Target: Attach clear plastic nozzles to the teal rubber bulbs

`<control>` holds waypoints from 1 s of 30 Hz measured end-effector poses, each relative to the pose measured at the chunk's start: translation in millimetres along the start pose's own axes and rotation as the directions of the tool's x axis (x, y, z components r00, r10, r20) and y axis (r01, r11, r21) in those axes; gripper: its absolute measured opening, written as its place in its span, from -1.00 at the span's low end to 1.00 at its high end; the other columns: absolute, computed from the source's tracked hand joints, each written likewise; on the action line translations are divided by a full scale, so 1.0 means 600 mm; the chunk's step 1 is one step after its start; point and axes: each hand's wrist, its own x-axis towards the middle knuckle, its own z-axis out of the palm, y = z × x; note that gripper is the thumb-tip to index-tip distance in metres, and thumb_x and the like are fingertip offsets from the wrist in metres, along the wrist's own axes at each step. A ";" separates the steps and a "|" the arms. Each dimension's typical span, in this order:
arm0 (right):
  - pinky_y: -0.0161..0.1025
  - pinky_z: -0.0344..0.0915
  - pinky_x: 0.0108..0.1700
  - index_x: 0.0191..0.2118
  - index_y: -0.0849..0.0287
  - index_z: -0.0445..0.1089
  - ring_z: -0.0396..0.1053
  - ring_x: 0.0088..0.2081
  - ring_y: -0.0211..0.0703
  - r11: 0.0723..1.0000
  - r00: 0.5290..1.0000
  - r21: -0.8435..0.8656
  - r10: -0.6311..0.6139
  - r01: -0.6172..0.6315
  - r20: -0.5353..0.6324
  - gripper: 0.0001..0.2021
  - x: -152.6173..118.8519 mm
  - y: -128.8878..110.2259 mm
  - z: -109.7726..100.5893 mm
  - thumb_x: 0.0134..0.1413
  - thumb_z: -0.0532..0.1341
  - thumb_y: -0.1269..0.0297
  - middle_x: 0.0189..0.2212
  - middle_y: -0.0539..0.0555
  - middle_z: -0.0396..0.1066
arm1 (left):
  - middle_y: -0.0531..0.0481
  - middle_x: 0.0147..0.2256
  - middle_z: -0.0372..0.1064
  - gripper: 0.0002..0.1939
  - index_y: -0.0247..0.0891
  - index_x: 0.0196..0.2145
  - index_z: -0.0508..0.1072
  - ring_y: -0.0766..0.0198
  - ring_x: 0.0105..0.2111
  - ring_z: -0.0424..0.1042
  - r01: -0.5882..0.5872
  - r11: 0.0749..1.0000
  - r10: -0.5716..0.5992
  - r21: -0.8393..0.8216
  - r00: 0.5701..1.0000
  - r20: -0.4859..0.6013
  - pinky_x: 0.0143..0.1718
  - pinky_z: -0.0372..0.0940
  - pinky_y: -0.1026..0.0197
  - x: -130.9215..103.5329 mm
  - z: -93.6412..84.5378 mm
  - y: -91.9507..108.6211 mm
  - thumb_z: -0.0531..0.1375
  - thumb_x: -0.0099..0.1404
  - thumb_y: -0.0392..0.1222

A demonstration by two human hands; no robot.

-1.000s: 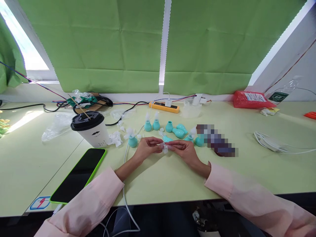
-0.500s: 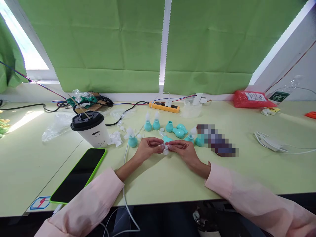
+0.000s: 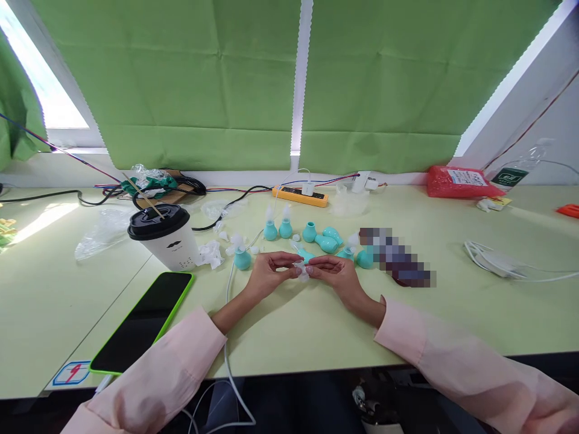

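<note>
Both the left hand (image 3: 268, 274) and the right hand (image 3: 337, 277), nearly closed, pinched one small, see-through plastic piece (image 3: 303, 273) in front of smooth, round teal bulbs (image 3: 326, 243). A white cup (image 3: 181, 235) had a black, moustache-shaped mark (image 3: 174, 245). Farther off, a clear plastic bottle (image 3: 537, 153) wore a green label (image 3: 509, 177), its white letters too small to read.

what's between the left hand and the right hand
In the head view, a small translucent plastic piece sits between the left hand and the right hand, held by both.
</note>
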 end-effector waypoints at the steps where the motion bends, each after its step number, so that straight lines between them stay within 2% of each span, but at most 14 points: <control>1: -0.14 0.31 -0.22 -0.47 0.19 0.40 0.39 -0.38 -0.15 1.000 1.000 -0.007 -0.019 0.019 0.005 -0.78 0.000 0.000 0.000 -0.41 0.32 0.31 -0.48 0.04 0.44 | -0.14 -0.30 0.42 -0.69 -0.35 -0.36 0.45 0.12 -0.29 0.39 -0.003 1.000 0.003 0.010 1.000 -0.005 -0.25 0.30 0.16 -0.001 0.000 0.001 0.26 -0.13 -0.18; 5: -0.17 0.33 -0.27 -0.47 0.19 0.39 0.37 -0.39 -0.18 0.998 0.998 0.014 -0.057 0.056 0.037 -0.80 0.000 0.001 0.000 -0.39 0.32 0.32 -0.47 0.03 0.42 | -0.14 -0.29 0.42 -0.67 -0.36 -0.35 0.46 0.13 -0.29 0.39 0.009 1.000 -0.009 -0.005 1.000 -0.003 -0.27 0.32 0.17 -0.003 0.004 0.005 0.27 -0.15 -0.18; 8: -0.20 0.34 -0.30 -0.49 0.19 0.39 0.36 -0.41 -0.21 0.998 0.998 0.049 -0.039 0.036 0.053 -0.79 0.001 0.000 0.001 -0.43 0.33 0.35 -0.51 0.00 0.40 | -0.15 -0.28 0.41 -0.63 -0.36 -0.34 0.45 0.10 -0.26 0.38 0.032 0.998 -0.032 -0.049 0.999 0.010 -0.25 0.31 0.15 -0.004 0.007 0.007 0.29 -0.18 -0.19; 13: -0.16 0.36 -0.32 -0.52 0.19 0.40 0.36 -0.45 -0.23 0.992 0.998 0.122 0.009 -0.016 0.057 -0.86 -0.001 -0.003 0.004 -0.33 0.28 0.27 -0.53 -0.01 0.41 | -0.14 -0.31 0.42 -0.61 -0.37 -0.32 0.43 0.11 -0.28 0.39 0.081 0.978 -0.081 -0.192 0.997 0.006 -0.19 0.28 0.09 -0.003 0.003 0.007 0.30 -0.18 -0.21; 16: -0.14 0.34 -0.27 -0.49 0.20 0.41 0.37 -0.41 -0.19 0.999 0.995 0.030 -0.044 0.042 0.092 -0.82 -0.003 -0.004 0.004 -0.37 0.31 0.29 -0.48 0.02 0.42 | -0.15 -0.34 0.43 -0.59 -0.38 -0.29 0.40 0.11 -0.31 0.40 0.092 0.958 -0.096 -0.273 0.995 -0.001 -0.22 0.30 0.05 -0.002 -0.002 0.009 0.30 -0.16 -0.21; 19: -0.15 0.33 -0.27 -0.44 0.20 0.42 0.37 -0.38 -0.17 0.995 0.989 -0.055 -0.073 0.081 0.126 -0.78 -0.006 -0.003 0.003 -0.38 0.31 0.30 -0.44 0.05 0.43 | -0.17 -0.33 0.43 -0.55 -0.39 -0.27 0.39 0.10 -0.31 0.40 0.082 0.958 -0.082 -0.276 0.997 0.013 -0.23 0.29 0.04 -0.001 -0.005 0.011 0.30 -0.18 -0.22; 22: -0.15 0.34 -0.27 -0.41 0.20 0.42 0.36 -0.37 -0.17 0.994 0.990 -0.058 -0.087 0.094 0.115 -0.77 -0.008 -0.002 0.003 -0.35 0.30 0.29 -0.42 0.07 0.43 | -0.19 -0.29 0.41 -0.48 -0.37 -0.19 0.36 0.10 -0.27 0.38 0.080 0.956 -0.076 -0.281 0.997 0.025 -0.19 0.26 0.06 -0.001 -0.004 0.010 0.31 -0.18 -0.24; 24: -0.15 0.34 -0.26 -0.42 0.18 0.42 0.36 -0.36 -0.16 0.992 0.989 -0.047 -0.112 0.117 0.093 -0.79 -0.010 -0.001 0.004 -0.35 0.29 0.29 -0.42 0.05 0.42 | -0.18 -0.27 0.40 -0.46 -0.37 -0.16 0.34 0.10 -0.24 0.37 0.119 0.951 -0.110 -0.285 0.993 0.049 -0.17 0.25 0.06 -0.002 -0.002 0.010 0.30 -0.16 -0.21; 27: -0.16 0.34 -0.24 -0.44 0.15 0.42 0.36 -0.32 -0.16 0.984 0.981 -0.046 -0.170 0.175 0.088 -0.81 -0.013 0.000 0.006 -0.34 0.29 0.29 -0.42 0.03 0.42 | -0.15 -0.32 0.42 -0.57 -0.40 -0.27 0.42 0.12 -0.27 0.38 0.179 0.953 -0.154 -0.243 0.981 0.120 -0.15 0.24 0.07 -0.004 0.001 0.011 0.28 -0.14 -0.16; 30: -0.17 0.34 -0.26 -0.42 0.13 0.41 0.35 -0.31 -0.17 0.972 0.970 -0.072 -0.217 0.225 0.114 -0.82 -0.015 0.001 0.008 -0.31 0.27 0.28 -0.40 0.02 0.40 | -0.12 -0.37 0.44 -0.67 -0.40 -0.35 0.47 0.12 -0.27 0.38 0.179 0.960 -0.150 -0.215 0.978 0.142 -0.14 0.23 0.08 -0.006 0.002 0.012 0.26 -0.11 -0.15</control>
